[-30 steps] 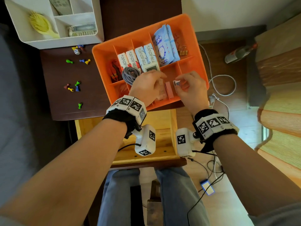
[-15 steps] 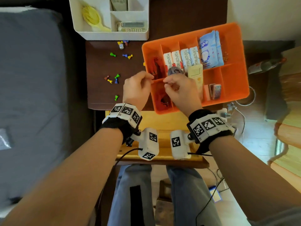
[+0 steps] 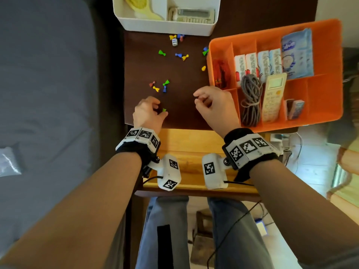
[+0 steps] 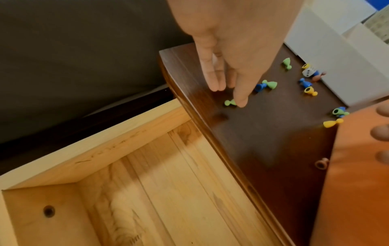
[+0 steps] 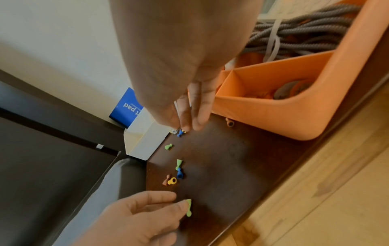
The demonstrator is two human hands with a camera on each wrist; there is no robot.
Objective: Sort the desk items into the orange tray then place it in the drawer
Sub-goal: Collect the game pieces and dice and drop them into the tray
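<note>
The orange tray sits at the right of the dark desk and holds a grey cord, a remote and tissue packs. Small coloured pawns and a die lie scattered on the desk to its left. My left hand is low by the front edge, its thumb tip touching a green pawn that lies on the wood. My right hand hovers beside the tray's left wall, fingers loosely curled and holding nothing.
A white organiser with a yellow brush and a remote stands at the back of the desk. The wooden drawer is pulled out below the front edge. A grey bed lies to the left. Cables trail on the floor at the right.
Both hands have left the tray's compartments and moved left over the bare desk. The left hand has dropped down to the green pawn near the front edge.
</note>
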